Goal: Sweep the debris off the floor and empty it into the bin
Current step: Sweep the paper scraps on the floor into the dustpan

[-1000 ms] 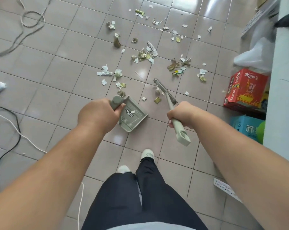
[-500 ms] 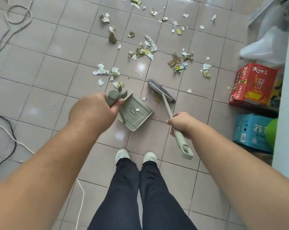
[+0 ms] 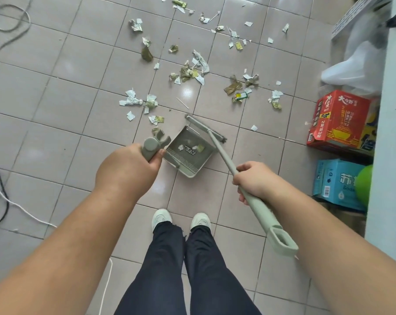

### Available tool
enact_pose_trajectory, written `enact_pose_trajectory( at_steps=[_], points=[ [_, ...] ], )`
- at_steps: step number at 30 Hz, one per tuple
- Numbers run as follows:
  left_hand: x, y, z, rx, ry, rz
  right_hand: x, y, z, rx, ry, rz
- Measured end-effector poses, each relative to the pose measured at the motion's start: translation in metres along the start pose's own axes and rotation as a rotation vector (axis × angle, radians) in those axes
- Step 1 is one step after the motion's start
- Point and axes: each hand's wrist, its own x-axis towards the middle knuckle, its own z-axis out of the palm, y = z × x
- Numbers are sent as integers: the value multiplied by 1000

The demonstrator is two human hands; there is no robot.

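My left hand [image 3: 126,169] grips the handle of a grey-green dustpan [image 3: 185,160] that rests on the tiled floor just ahead of my feet. A few scraps lie inside the pan. My right hand [image 3: 252,180] grips the long handle of a matching broom [image 3: 217,144]; its brush head lies along the pan's far open edge. Torn paper and wrapper debris [image 3: 192,69] is scattered over the tiles beyond the pan, and a few pieces lie close to its left corner. No bin is in view.
A red carton [image 3: 338,119] and a blue carton [image 3: 336,183] stand at the right by a pale cabinet [image 3: 390,133], with a white plastic bag [image 3: 356,67] behind them. Cables [image 3: 1,192] trail across the floor at the left. My feet [image 3: 181,219] are just behind the pan.
The broom head swept toward the pan and now lies at its open edge; more scraps are inside. The pan turned a little, and my right hand drew back to the right.
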Motion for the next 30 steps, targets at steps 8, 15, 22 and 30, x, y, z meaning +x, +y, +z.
enact_pose_trajectory(
  at_steps=[8,15,22,30],
  points=[
    [0,-3,3,-11,28,1,43,-8,23,-162,11,-3],
    [-5,-1,3,-57,24,-6,-6,1,18,-196,-123,42],
    [-7,-7,3,-51,-6,14,1,-12,29,-232,-56,11],
    [-16,-26,-3,-157,-12,-16,-17,-21,26,-337,-46,2]
  ],
)
